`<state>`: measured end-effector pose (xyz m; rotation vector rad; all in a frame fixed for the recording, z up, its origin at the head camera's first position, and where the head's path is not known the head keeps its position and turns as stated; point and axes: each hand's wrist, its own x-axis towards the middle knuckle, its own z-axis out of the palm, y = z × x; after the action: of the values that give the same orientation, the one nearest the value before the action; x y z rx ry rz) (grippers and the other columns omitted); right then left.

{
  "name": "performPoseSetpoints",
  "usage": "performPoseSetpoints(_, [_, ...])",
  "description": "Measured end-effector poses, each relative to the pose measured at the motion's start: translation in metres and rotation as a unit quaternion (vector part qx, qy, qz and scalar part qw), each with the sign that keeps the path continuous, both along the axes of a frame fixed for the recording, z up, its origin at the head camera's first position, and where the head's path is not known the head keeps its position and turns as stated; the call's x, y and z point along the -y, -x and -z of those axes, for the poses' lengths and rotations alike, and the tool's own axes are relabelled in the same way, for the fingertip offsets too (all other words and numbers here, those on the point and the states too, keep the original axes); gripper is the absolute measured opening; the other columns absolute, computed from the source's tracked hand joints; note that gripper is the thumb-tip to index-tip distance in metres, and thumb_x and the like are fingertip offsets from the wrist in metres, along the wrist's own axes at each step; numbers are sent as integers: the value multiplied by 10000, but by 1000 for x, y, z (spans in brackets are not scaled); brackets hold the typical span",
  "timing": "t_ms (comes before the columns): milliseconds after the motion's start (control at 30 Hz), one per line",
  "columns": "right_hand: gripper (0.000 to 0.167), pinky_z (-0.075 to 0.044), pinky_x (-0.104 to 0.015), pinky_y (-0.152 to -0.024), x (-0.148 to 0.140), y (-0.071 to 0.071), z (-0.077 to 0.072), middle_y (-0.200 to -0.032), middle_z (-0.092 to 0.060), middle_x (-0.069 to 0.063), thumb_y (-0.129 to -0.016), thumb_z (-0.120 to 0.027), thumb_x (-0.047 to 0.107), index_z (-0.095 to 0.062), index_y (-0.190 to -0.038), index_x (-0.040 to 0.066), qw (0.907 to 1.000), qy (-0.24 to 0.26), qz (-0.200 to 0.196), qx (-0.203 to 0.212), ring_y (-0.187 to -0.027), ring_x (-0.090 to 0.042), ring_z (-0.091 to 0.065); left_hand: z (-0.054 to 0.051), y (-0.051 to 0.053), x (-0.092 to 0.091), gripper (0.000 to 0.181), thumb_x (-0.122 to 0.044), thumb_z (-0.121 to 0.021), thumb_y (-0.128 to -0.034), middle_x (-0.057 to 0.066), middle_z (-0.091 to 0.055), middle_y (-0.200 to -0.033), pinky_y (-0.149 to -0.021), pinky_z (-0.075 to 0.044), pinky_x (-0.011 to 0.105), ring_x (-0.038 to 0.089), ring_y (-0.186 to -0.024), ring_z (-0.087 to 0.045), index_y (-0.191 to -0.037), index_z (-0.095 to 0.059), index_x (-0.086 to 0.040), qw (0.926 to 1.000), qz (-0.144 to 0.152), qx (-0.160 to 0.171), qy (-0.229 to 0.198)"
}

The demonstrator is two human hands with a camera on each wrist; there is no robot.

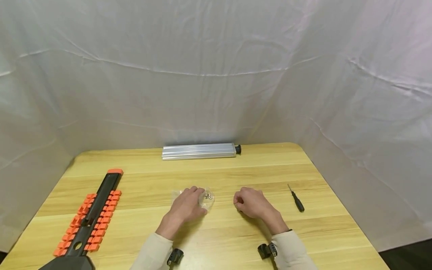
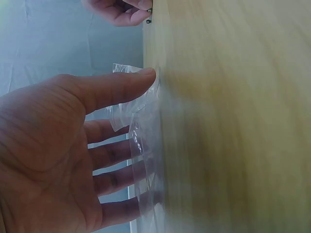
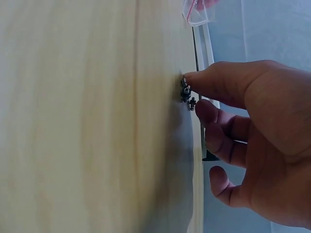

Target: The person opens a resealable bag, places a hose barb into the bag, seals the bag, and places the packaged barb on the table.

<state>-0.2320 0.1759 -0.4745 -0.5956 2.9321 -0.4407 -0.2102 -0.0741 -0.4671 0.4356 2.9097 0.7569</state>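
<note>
No lettering, number or sign can be read here.

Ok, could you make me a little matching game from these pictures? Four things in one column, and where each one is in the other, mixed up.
Things
1. Screwdriver
2. Clear plastic bag
3. Silver metal bar
4. Orange-and-black strip

Places
A. Near the far edge of the table
B. On the left side of the table, as the head camera sees it
C. On the right side of the table, as the head camera sees it
D. At the person's left grip

Pairs: 1-C, 2-D, 3-A, 4-B
</note>
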Motion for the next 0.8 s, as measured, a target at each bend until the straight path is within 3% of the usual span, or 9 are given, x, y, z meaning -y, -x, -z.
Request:
performPoseSetpoints(167, [157, -353, -377, -747, 3, -1, 0, -790, -496, 138, -909, -603, 191, -613, -773, 269, 9999, -10, -119, 41, -742, -66, -456, 0, 0, 0, 687, -288, -797, -746, 121, -581, -1289, -985, -475, 490, 325, -1149, -547, -1344, -534, -77, 10000, -5, 52, 10])
performPoseSetpoints(567, [52, -422, -340, -807, 22, 7, -4, -846, -532, 122, -925, -588, 217, -636, -906, 225, 9935, 1001, -466, -270, -794, -54, -514, -1, -1, 1, 658, -255, -792, -740, 127, -599, -1258, -977, -479, 477, 322, -1121, -563, -1321, -553, -57, 9999, 2, -100, -54])
performPoseSetpoints(800, [46, -451, -321, -826, 34, 11, -1, -854, -537, 126, -926, -595, 220, -637, -907, 226, 9918, 1122, -573, -209, -791, -39, -518, 0, 0, 0, 654, -264, -788, -747, 116, -604, -1235, -948, -491, 458, 302, -1089, -563, -1322, -552, -58, 9999, 16, -135, -14])
